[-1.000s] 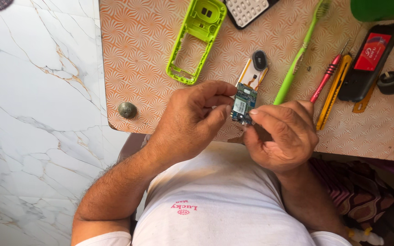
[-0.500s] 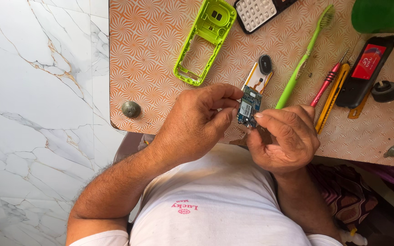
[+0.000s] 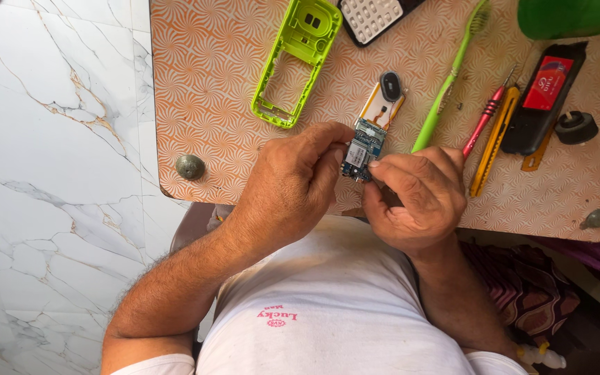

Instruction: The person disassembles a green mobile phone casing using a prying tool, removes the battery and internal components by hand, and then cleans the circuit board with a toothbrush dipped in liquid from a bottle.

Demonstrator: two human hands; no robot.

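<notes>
We've got our left hand (image 3: 293, 184) curled round a small circuit board (image 3: 361, 149), thumb and fingers pinching its left edge. Our right hand (image 3: 418, 198) closes on the board's lower right corner, fingertips touching it, rest of the fingers folded in. The board is held betw. both hands, just above the near edge of the table (image 3: 210, 90), tilted a bit, blue-green w/ small silver parts and a pale label-like patch in the middle.

Just beyond the board, touching or nearly so, lies a white and tan flat part (image 3: 383, 104) w/ a dark oval at its top end. Left of that sits a lime green phone frame (image 3: 298, 59), hollow in the middle, lying at an angle. Top centre, a black keypad panel (image 3: 376, 17) w/ white keys, partly cut by the frame edge.

Right of our hands: a green toothbrush (image 3: 449, 80) running diagonally, bristles at the top. Then a red screwdriver (image 3: 487, 118) and a yellow utility knife (image 3: 494, 139), side by side. Further right, a black battery (image 3: 543, 94) w/ a red rectangular label on its upper half; can't read it. Beside that a small black round knob (image 3: 576, 127). Top right corner, a green container (image 3: 571, 15), only its bottom showing.

The table has an orange-and-white fan pattern and round metal studs at corners. Left of it, white marble floor (image 3: 50, 173) w/ grey and gold veins. We're in a white shirt (image 3: 328, 312) w/ a small pink print.
</notes>
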